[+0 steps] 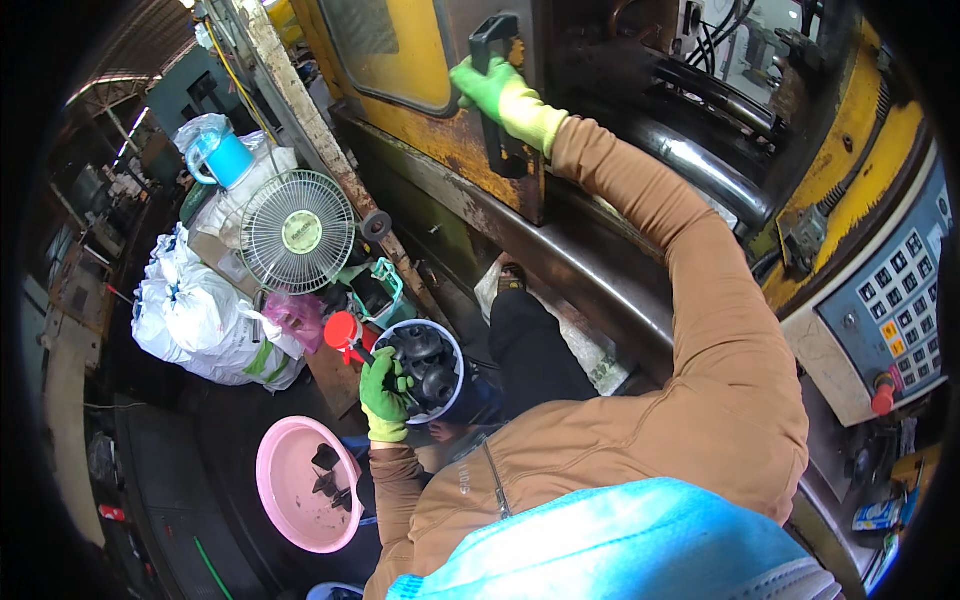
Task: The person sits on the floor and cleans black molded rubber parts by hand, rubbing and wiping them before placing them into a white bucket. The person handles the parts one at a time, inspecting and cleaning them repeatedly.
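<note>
At near left we have a pink basin (285,490) holding black pieces (325,481), then our left hand (384,392), curled, its grip on anything uncertain, beside a bucket (461,368) of black parts (436,378), and, farther, our right hand (503,95) wrapped around the black handle (490,38) on the yellow door (462,132).

We're looking down from the wearer's head through one wide fisheye, so close that the blue face mask (640,550) looms at the near edge. The view tips over the brown jacket (600,430) and faces the yellow machine door (425,130) on the far side, taking in the fan (303,232) at left and the keypad panel (895,300) at right.
</note>
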### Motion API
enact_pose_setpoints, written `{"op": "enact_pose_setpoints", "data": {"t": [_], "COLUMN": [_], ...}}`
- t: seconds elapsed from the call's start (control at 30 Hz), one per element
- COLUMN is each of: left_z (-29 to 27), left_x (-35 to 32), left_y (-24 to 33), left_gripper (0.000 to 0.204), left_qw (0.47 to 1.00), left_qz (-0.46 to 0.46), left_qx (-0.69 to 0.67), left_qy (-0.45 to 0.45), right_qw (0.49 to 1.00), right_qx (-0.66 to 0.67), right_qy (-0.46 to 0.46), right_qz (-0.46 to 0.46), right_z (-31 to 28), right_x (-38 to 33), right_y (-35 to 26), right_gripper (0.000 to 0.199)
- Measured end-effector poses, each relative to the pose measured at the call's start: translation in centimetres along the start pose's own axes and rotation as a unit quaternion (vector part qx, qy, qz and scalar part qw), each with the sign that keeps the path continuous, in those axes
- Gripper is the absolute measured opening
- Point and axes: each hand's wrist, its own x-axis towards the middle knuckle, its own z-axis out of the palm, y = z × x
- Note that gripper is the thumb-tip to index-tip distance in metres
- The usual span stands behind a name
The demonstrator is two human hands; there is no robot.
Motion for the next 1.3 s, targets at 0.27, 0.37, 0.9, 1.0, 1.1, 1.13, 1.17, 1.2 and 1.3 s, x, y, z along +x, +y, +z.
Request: {"op": "enact_pose_setpoints", "data": {"t": [0.27, 0.37, 0.9, 1.0, 1.1, 1.13, 1.17, 1.2, 1.3], "left_z": [-3.9, -7.0, -5.7, -5.2, -4.6, -4.2, -3.8, -3.4, -2.2], "left_x": [1.9, 1.9, 4.6, 5.0, 5.4, 5.5, 5.6, 5.7, 6.0], "left_y": [-0.2, 0.0, 1.2, 1.1, 0.8, 0.7, 0.7, 0.8, 1.2], "left_gripper": [0.026, 0.027, 0.033, 0.033, 0.032, 0.031, 0.031, 0.030, 0.031], "left_qw": [0.975, 0.959, 0.941, 0.946, 0.943, 0.939, 0.934, 0.929, 0.905], "left_qz": [0.109, 0.104, 0.115, 0.102, 0.094, 0.112, 0.126, 0.140, 0.173], "left_qx": [0.071, 0.031, 0.227, 0.199, 0.219, 0.234, 0.251, 0.267, 0.340], "left_qy": [0.182, 0.261, 0.224, 0.234, 0.233, 0.225, 0.220, 0.213, 0.191], "right_qw": [0.913, 0.983, 0.866, 0.790, 0.783, 0.783, 0.784, 0.784, 0.774], "right_qx": [-0.100, 0.049, -0.330, -0.444, -0.483, -0.485, -0.482, -0.491, -0.513], "right_qy": [-0.343, -0.031, 0.374, 0.416, 0.389, 0.387, 0.386, 0.377, 0.370], "right_qz": [-0.198, -0.176, -0.034, -0.076, -0.040, -0.045, -0.055, -0.052, -0.035], "right_z": [-11.5, -19.5, -42.7, -43.2, -43.5, -43.6, -43.7, -43.7, -43.8], "right_x": [4.3, 9.8, 24.4, 25.1, 24.9, 24.7, 24.5, 24.4, 24.2], "right_y": [-4.1, -3.3, 19.7, 19.5, 19.3, 19.1, 19.0, 18.8, 18.3], "right_gripper": [0.054, 0.024, 0.057, 0.050, 0.047, 0.047, 0.046, 0.046, 0.045]}}
